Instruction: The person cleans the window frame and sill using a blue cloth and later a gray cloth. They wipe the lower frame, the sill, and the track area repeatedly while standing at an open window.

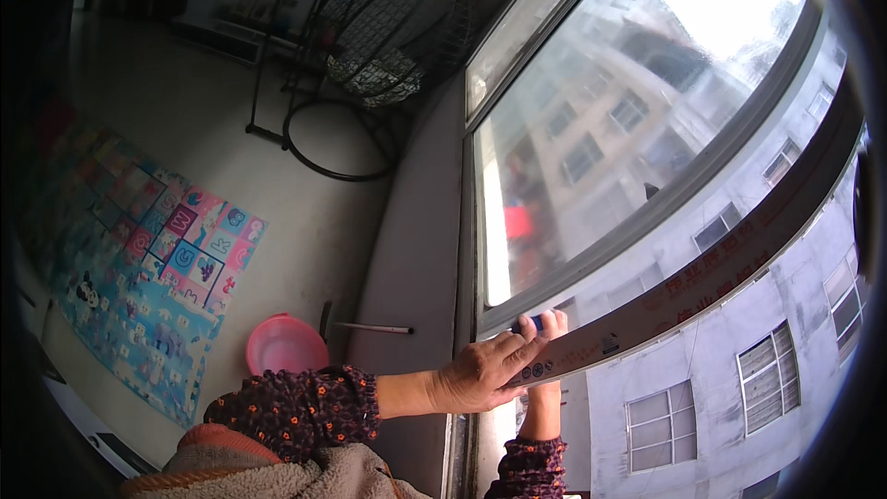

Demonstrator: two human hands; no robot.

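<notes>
My left hand [485, 371] is closed around the lower end of a long brown strip [665, 315] at the window. The strip bears red writing and looks like part of the window frame with a covering. My right hand [545, 398] is mostly hidden behind it; only the wrist area and forearm show, on the outer side. A small blue object [532, 324] sits among the fingers above the strip, its kind unclear. Which hand holds it cannot be made out. Beside the fingers runs the grey frame of a sliding window [610, 242], its glass hazy.
Outside stand buildings with barred windows [662, 426]. Indoors, a pink basin [285, 345] rests on the floor near a metal-looking rod [378, 328]. A colourful play mat [159, 291] lies at left. Farther back are a black hanging-chair frame [339, 170] and its woven basket seat [388, 21].
</notes>
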